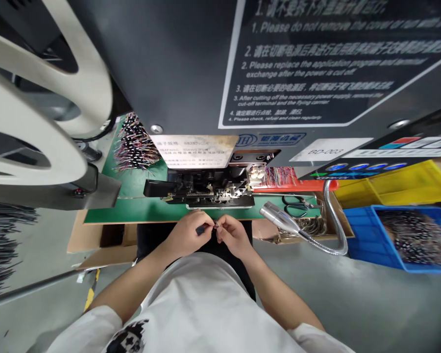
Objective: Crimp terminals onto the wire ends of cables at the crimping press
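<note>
My left hand (188, 233) and my right hand (233, 234) meet just in front of the green bench edge, below the black crimping die (206, 189) of the machine. Both are closed in a pinch on a short dark wire piece (206, 227) held between them. The left fingers grip its dark sleeve, and the right fingertips hold its small end. A bundle of coloured wires (279, 175) lies on a red tray to the right of the die. Another fan of cut wires (134, 144) lies on the green mat at the left.
A dark machine housing with a warning label (316, 63) looms overhead. A flexible-neck lamp (279, 218) and scissors (296, 203) sit right of my hands. Yellow bin (407, 186) and blue bin (360, 230) with wire pieces stand at right. A large white reel (40, 122) is at left.
</note>
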Tool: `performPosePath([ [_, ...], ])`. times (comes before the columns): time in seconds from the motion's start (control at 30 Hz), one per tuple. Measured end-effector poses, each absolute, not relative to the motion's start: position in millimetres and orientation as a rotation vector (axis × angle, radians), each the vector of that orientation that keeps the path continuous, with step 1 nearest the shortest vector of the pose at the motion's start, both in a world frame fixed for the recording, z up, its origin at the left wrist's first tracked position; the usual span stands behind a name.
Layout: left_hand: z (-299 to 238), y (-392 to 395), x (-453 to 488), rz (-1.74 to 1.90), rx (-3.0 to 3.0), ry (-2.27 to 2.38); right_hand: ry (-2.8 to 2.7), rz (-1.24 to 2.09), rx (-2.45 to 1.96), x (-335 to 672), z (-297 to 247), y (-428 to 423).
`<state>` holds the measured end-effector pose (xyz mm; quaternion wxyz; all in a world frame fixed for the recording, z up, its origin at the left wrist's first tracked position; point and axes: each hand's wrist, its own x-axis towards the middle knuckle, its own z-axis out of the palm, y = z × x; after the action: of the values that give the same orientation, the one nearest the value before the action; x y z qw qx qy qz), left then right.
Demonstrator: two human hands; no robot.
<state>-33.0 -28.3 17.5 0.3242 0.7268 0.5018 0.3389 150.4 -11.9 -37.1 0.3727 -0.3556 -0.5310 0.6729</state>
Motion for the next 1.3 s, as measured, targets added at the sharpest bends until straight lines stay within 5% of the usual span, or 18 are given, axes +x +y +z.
performPosePath([
  [0.37,-5,-35,-17,1.025,2.411,1.513,-1.124,1.680,-0.876,141,-29,-12],
  [0.77,30,-47,2,0.995,1.935,1.434,-1.005,1.638,-0.886,141,-3,-15],
  [1.3,-8,-37,-1,1.186,1.600,1.326,-1.197,1.375,-1.087,147,-6,-16],
])
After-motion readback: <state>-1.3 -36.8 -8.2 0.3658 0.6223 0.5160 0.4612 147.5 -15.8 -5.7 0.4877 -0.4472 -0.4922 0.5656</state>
